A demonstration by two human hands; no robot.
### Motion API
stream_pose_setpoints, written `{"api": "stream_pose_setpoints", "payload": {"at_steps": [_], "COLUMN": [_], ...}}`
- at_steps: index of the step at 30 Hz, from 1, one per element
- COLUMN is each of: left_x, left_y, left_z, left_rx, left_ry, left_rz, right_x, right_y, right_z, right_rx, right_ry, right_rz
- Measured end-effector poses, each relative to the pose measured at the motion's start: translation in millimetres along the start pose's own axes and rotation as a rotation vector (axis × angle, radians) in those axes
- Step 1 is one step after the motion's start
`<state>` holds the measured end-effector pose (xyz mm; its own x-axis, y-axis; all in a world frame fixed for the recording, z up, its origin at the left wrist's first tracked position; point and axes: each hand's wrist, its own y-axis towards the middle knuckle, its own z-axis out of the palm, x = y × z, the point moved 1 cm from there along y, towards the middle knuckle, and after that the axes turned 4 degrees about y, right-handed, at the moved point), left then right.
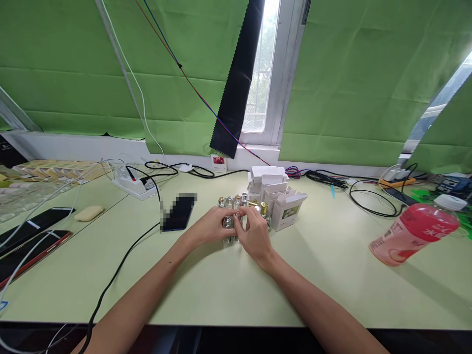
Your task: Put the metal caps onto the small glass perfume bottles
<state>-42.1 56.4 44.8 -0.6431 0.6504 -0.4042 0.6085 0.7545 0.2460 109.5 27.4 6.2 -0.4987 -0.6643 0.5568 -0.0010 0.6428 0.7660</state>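
Head view, close to table middle: left hand (210,227) and right hand (254,231) meeting around one small bottle with silver cap (228,222), fingers of both curled closed on it, thumbs on top; lower part of bottle hidden behind the fingers. Held just above the pale green table (324,295), right in front of a row of similar small bottles (236,201) with silver and gold caps, standing upright and touching each other. Just beside this row, to the right, a stack of small white cartons (276,194), one with open flap and a green picture on its side. Left of the hands, near, a dark phone (180,212) lying flat, partly blurred. Farther left, a white power strip (134,186) with black cable running toward table edge, also a pale yellow case (88,213) and two more phones (35,231). Well apart on the right, a pink bottle with white cap (415,233) lying on its side, with black cables (368,196) behind it. Green cloth (368,73) hanging over the window at the back.
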Motion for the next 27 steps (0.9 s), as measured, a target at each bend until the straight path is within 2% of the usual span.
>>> {"api": "stream_pose_setpoints", "payload": {"at_steps": [27], "left_x": [-0.4], "left_y": [0.0], "left_z": [-0.5], "left_rx": [0.002], "left_ry": [0.008], "left_rz": [-0.013], "right_x": [-1.4], "right_y": [-0.8], "right_z": [-0.3], "right_rx": [0.0], "right_ry": [0.001], "right_rz": [0.002]}}
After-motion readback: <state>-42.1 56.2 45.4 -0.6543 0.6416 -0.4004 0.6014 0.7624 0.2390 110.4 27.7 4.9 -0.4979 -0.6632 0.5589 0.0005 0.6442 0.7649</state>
